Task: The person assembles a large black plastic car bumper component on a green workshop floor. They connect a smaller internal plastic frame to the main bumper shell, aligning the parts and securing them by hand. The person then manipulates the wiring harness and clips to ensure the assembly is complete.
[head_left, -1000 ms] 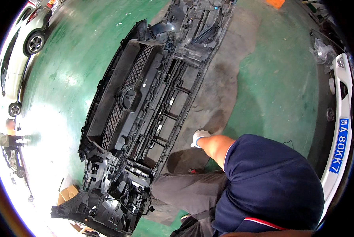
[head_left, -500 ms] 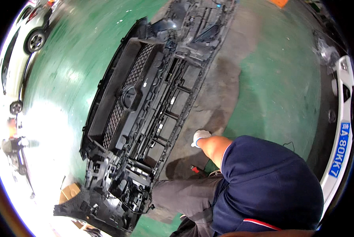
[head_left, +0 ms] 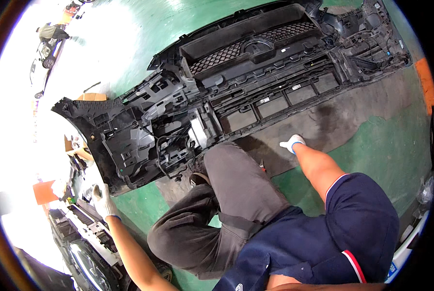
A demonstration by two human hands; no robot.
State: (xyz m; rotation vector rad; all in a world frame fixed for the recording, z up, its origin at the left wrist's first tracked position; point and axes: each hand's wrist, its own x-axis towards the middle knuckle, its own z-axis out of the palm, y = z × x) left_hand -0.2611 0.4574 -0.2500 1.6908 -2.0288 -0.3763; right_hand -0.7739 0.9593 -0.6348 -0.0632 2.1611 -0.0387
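A large black car front bumper (head_left: 129, 114) lies across the floor, showing its inner side, with a mesh grille (head_left: 226, 56) and several slots and brackets. My left hand (head_left: 103, 202), in a white knitted glove, is at the bumper's near left corner. Its fingers are apart; whether they touch the edge I cannot tell. My right hand (head_left: 293, 142), also gloved in white, hangs above the dark grey mat (head_left: 319, 123), a little short of the bumper's near edge. Its fingers point left, with nothing visible in them. My bent knee comes close to the bumper's near edge.
Beside my left arm lie more car parts, including a headlamp (head_left: 88, 262). Cardboard boxes (head_left: 92, 97) sit beyond the bumper's left end. A small red-tipped item (head_left: 262, 166) is by my knee. Another person (head_left: 52, 33) is far left, near a car (head_left: 47, 60). The floor (head_left: 382, 145) is green.
My view has swung left, so the bumper now lies more crosswise. My left hand and forearm have come into view by its left corner. My right hand still hangs over the mat.
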